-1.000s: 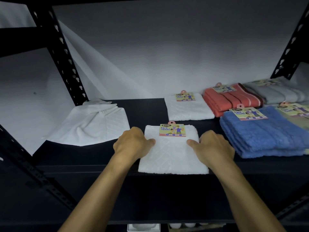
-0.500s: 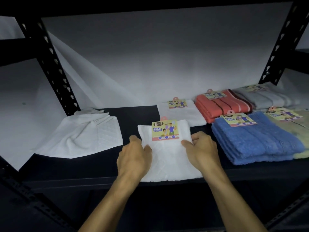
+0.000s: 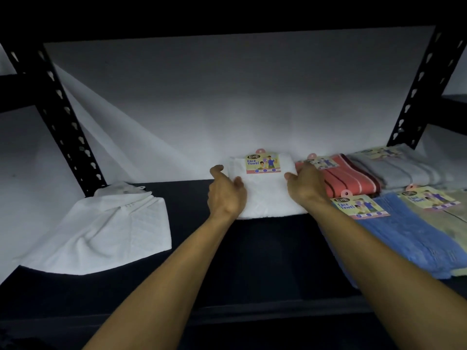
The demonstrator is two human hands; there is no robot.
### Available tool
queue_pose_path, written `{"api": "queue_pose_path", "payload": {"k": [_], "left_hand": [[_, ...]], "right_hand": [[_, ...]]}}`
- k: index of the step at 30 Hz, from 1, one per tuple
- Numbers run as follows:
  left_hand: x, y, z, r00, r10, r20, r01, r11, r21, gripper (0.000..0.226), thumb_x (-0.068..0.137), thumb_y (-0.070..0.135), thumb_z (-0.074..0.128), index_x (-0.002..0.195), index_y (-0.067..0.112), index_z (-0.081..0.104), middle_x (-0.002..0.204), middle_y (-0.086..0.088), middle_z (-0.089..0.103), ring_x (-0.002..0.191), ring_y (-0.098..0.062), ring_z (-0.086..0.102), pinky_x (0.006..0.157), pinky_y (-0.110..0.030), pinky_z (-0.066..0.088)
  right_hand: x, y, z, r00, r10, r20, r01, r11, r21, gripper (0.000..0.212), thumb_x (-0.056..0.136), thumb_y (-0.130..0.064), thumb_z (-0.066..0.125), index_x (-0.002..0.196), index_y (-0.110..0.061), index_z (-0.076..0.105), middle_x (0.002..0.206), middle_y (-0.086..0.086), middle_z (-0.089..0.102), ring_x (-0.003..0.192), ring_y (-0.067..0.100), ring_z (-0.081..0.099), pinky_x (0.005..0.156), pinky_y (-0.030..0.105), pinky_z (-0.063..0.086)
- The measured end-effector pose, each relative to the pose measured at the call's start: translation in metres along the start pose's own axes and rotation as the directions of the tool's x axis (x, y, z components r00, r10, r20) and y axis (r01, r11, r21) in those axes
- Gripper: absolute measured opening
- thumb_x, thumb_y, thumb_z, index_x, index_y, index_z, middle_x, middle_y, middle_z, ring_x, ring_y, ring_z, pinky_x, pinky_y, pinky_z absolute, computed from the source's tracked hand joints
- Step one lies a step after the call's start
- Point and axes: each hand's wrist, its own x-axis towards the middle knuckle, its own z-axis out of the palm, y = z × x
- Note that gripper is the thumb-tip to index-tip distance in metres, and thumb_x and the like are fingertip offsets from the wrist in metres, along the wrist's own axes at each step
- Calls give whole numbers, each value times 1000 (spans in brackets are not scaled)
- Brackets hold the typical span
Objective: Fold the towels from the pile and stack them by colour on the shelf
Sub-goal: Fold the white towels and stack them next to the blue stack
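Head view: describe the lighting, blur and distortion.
Head view: dim overall, top edge and shelf deck nearly black; backdrop unevenly lit with a diagonal shadow at left; folded white towel overexposed, weave washed out; both hands slightly soft; wide-angle lens splays the shelf posts outward.

You are looking at what is probably a shop or stockroom, though the dim light leaves it unsure. A black slotted-steel shelving unit (image 3: 63,122) fills the frame, backed by a plain white sheet (image 3: 227,97). At right, folded towels (image 3: 404,233) lie sorted by colour, each bearing a printed "Face Towel" retail tag (image 3: 358,205).
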Motion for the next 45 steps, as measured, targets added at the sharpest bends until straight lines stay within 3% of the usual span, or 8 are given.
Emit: {"api": "queue_pose_path", "payload": {"k": [7, 13, 19, 23, 28, 38, 41, 45], "left_hand": [[25, -5, 27, 1000, -25, 17, 22, 989, 144, 54, 99, 26, 49, 145, 11, 24, 128, -14, 59, 113, -34, 59, 91, -43, 48], [36, -14, 37, 997, -68, -39, 75, 977, 200, 52, 96, 27, 54, 138, 8, 30, 127, -11, 60, 113, -35, 59, 86, -41, 46], [39, -21, 33, 987, 147, -65, -116, 931, 346, 56, 96, 36, 55, 141, 11, 33, 132, -5, 55, 121, -26, 52, 84, -39, 44], [41, -22, 19, 822, 466, 328, -570, 678, 465, 56, 102, 38, 41, 152, 14, 28, 157, -3, 29, 145, -18, 22, 113, -36, 26], [53, -37, 12, 696, 197, 690, -686, 467, 558, 61, 105, 48, 8, 158, 22, -5, 165, 2, -10, 150, -10, -13, 123, -41, -3], [49, -39, 14, 718, 197, 668, -669, 463, 582, 61, 104, 50, 4, 157, 24, -6, 165, 3, -10, 150, -10, -12, 124, -42, -1], [37, -34, 1, 748, 266, 608, -650, 478, 590, 61, 105, 49, 9, 158, 18, 7, 166, -1, 2, 152, -13, -3, 124, -40, 3], [23, -43, -46, 826, 395, 401, -562, 534, 632, 52, 104, 42, 31, 148, 15, 39, 159, -6, 30, 147, -22, 24, 119, -37, 19]], "right_hand": [[33, 9, 18, 995, -87, 57, 101, 942, -319, 24, 93, -9, 58, 113, 3, 54, 115, 20, 59, 102, 35, 59, 69, 30, 40], [38, 15, 25, 987, -133, 86, 156, 915, -371, 18, 87, -3, 63, 105, 0, 59, 100, 13, 59, 78, 24, 57, 60, 32, 47], [31, 9, 20, 945, -268, 185, 325, 749, -577, 32, 88, -1, 53, 120, 1, 48, 119, 18, 47, 106, 29, 48, 82, 34, 46], [29, 6, 24, 853, -361, 377, 518, 671, -530, 41, 98, -16, 41, 137, -1, 42, 142, 18, 36, 128, 32, 36, 106, 40, 35], [12, 17, 33, 829, -49, 556, 404, 741, -536, 62, 104, -43, 11, 154, -11, -7, 161, 7, -16, 148, 20, -14, 121, 38, -4], [9, 20, 33, 844, -65, 533, 411, 718, -562, 62, 104, -44, 8, 154, -12, -10, 161, 7, -17, 148, 19, -15, 120, 37, -6], [7, 9, 29, 848, -89, 522, 427, 698, -575, 61, 105, -41, 12, 154, -10, -4, 162, 7, -12, 148, 22, -13, 120, 39, -3], [-14, -22, 48, 818, -380, 432, 559, 703, -440, 53, 105, -33, 25, 150, -7, 25, 161, 9, 13, 149, 23, 4, 121, 35, 5]]}}
